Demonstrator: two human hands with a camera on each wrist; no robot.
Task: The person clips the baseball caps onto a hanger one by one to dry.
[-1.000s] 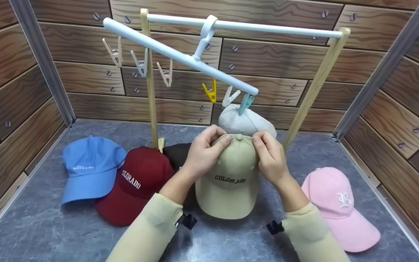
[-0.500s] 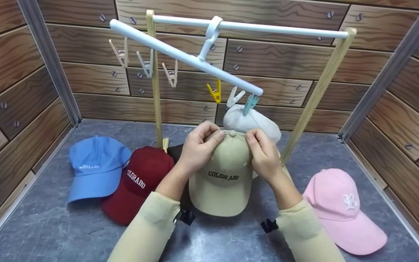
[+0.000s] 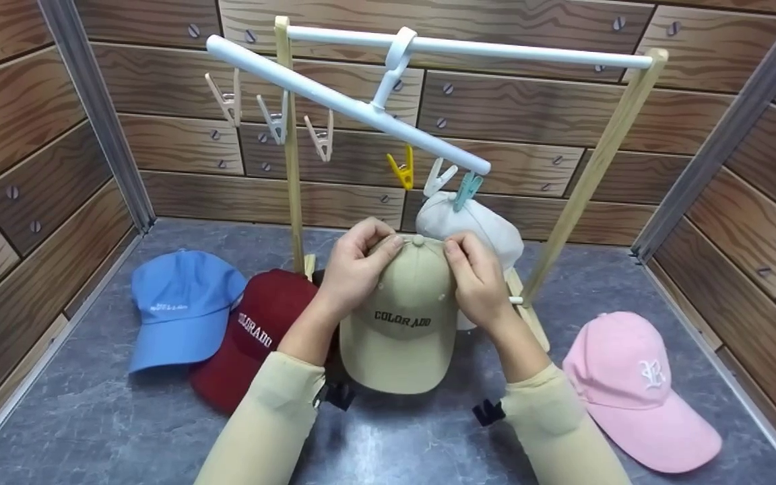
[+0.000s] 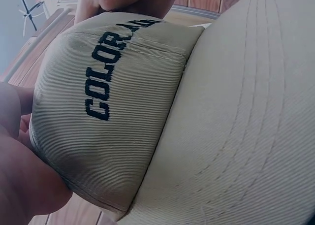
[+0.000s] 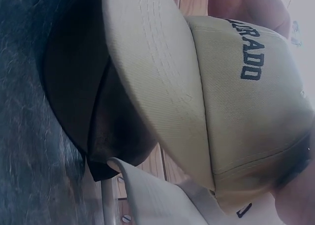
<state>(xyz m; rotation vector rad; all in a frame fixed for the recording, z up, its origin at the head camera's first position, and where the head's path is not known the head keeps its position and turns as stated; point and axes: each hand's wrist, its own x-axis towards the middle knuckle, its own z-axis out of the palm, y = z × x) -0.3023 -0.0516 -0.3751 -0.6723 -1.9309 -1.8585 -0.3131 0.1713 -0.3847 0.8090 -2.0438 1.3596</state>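
A beige baseball cap (image 3: 405, 350) with dark COLORADO lettering hangs brim down between my hands, raised above the floor. My left hand (image 3: 354, 269) pinches the left side of its crown near the top button. On the crown's other side, my right hand (image 3: 482, 283) pinches the fabric between thumb and fingers. Behind the cap, a white cap (image 3: 479, 229) hangs from a teal clothespin (image 3: 467, 192). The white hanger bar (image 3: 341, 101) tilts down to the right, with a yellow clothespin (image 3: 402, 172), a white clothespin (image 3: 438, 178) and several others below it.
A blue cap (image 3: 182, 310) and a dark red cap (image 3: 260, 330) lie on the left, a pink cap (image 3: 630, 377) on the right. A black cap (image 5: 74, 77) is mostly hidden behind the beige one. The rack's wooden legs (image 3: 590, 182) flank the hanger.
Both hands have shifted left and slightly up with the beige cap, keeping their pinch. More of the rack's right foot shows. The view has moved slightly; other caps stay put.
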